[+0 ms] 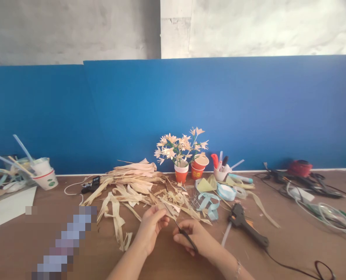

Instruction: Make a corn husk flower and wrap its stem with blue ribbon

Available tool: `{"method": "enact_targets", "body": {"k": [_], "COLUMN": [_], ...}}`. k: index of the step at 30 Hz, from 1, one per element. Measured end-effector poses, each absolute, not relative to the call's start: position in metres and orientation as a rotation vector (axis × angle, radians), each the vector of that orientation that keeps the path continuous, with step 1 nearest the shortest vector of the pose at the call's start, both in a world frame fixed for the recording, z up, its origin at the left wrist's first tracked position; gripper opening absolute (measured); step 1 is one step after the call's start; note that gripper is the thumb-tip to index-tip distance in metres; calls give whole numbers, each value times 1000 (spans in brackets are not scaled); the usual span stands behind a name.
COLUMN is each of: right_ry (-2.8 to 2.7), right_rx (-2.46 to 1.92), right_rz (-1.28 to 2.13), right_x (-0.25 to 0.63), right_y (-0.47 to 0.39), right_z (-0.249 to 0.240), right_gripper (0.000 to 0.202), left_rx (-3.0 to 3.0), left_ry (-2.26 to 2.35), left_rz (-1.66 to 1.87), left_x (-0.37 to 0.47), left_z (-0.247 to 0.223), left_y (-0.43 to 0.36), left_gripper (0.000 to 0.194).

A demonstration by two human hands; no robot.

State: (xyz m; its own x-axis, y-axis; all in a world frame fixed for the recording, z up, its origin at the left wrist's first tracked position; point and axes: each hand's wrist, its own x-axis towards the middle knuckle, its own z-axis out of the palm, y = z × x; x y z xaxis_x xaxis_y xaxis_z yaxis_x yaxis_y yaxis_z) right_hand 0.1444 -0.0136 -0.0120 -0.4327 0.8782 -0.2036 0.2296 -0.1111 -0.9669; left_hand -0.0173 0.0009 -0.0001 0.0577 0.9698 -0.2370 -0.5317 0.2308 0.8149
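Note:
Near the bottom centre, my left hand point(151, 228) is closed, thumb against fingers, on a pale strip of dried husk. My right hand point(194, 238) holds dark-handled scissors point(187, 238), whose blades point up and left toward the strip at my left fingertips. Beyond my hands lies a pile of dried husks point(136, 181) with loose scraps around it. Behind it, pale husk flowers point(181, 146) on green stems stand in a stack of red and white paper cups point(181, 174).
A black glue gun point(247, 225) lies right of my right hand, its cord running to the front edge. Blue ribbon point(210, 204), a pen cup point(220, 174) and cables point(321, 217) are farther back. At left stands a white cup point(46, 181) beside paper point(12, 208).

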Motion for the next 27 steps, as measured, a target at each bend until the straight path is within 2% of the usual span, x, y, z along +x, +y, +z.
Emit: {"method": "enact_targets", "body": {"k": [8, 13, 19, 27], "right_ry": [-1631, -1660, -1696, -1662], "right_rx": [-1304, -1264, -1170, -1234], "right_rz": [1584, 1634, 1871, 1860], "right_x": [144, 150, 163, 161], "right_y": [-14, -12, -14, -14], "right_z": [-8, -12, -2, -6], "right_gripper": [30, 32, 37, 32], "left_rx": [611, 591, 725, 955], "left_ry": [926, 1030, 1234, 1339], "left_rz": [1259, 1418, 1589, 1432], "left_x": [-17, -23, -35, -32], "left_z": [1, 1, 1, 3], "left_y": [1, 7, 14, 12], "left_gripper": [22, 19, 20, 19]}}
